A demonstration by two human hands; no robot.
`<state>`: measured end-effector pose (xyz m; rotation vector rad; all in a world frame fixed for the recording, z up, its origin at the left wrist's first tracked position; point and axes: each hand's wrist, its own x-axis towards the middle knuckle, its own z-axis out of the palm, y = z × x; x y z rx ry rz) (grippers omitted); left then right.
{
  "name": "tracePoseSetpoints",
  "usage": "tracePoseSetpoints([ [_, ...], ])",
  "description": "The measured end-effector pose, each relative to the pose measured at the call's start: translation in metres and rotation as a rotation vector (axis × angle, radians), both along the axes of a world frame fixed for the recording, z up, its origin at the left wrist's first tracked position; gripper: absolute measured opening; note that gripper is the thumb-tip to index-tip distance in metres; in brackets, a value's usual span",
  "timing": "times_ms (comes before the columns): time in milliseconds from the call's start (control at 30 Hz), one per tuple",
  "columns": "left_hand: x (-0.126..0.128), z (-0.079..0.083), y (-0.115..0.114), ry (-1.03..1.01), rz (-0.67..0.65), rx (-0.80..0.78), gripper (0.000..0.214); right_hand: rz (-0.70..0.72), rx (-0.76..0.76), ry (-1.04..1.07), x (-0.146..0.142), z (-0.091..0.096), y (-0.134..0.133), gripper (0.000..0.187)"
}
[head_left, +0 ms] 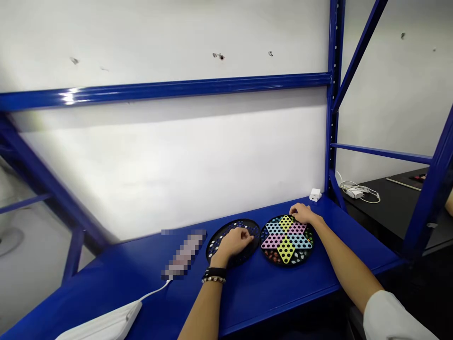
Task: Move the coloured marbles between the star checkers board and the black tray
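My left hand (235, 243) hovers over or rests on a round black tray (213, 234) that carries white and dark blue pieces. Its fingers are curled together, and anything between them is hidden. To the right lies a Chinese checkers board (286, 240), a star of yellow, pink and light blue points full of holes in a round black tray. Coloured marbles (276, 257) fill the pockets around the star. At the board's far edge is my right hand (300, 213), its fingers bent together over the rim. Whatever those fingertips pinch, if anything, cannot be made out.
A blurred-out phone-like object (186, 255) on a white cable lies left of the trays, by a white power bank-like block (102, 323). A white charger (314, 194) stands at the back right. Blue shelf posts (331, 118) frame the blue tabletop (255, 302).
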<state>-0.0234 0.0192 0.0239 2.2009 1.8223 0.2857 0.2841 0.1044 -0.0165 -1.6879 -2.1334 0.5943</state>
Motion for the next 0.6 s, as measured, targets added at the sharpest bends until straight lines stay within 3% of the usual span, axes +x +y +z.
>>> tracePoseSetpoints([
  [133,0.029,0.000,-0.012,-0.044,-0.050,0.151,0.022,0.025,-0.004,0.046,-0.005,-0.003,0.000,0.022],
  [267,0.049,-0.008,-0.020,0.080,-0.055,0.177,0.023,0.015,0.007,0.066,-0.008,-0.007,0.000,0.026],
  [433,0.052,-0.018,-0.020,0.141,-0.035,0.200,0.028,0.025,0.017,0.082,-0.013,-0.009,-0.001,0.032],
  [600,0.053,-0.017,-0.020,0.189,-0.058,0.168,0.032,0.026,0.012,0.110,-0.017,-0.006,-0.006,0.031],
])
